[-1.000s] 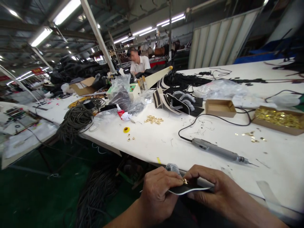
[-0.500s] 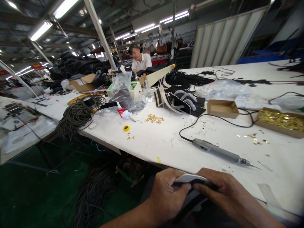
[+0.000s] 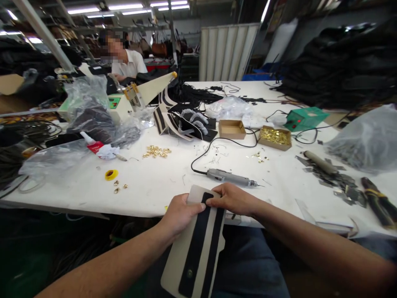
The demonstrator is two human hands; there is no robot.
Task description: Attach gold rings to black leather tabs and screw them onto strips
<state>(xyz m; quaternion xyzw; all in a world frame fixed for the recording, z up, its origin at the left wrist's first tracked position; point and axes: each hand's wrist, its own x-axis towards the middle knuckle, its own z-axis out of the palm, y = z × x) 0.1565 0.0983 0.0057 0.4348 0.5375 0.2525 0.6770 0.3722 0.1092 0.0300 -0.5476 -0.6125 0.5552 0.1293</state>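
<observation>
Both hands grip the upper end of a flat cream panel with dark stripes, held over my lap at the table's front edge. My left hand closes on its left side, thumb on a dark stripe. My right hand pinches the top right part, thumb close to the left one. A small round stud shows low on one stripe. Just beyond the hands lies a grey electric screwdriver, its cord running back across the white table.
Small gold fittings lie in a pile beside a yellow tape roll. Behind are an open cardboard box, a box of gold pieces and more striped panels. Pliers lie at right. A person sits across the table.
My view has swung to the right. The striped panel has come up from nearly edge-on, so its striped face now shows at length. Both hands keep hold of it.
</observation>
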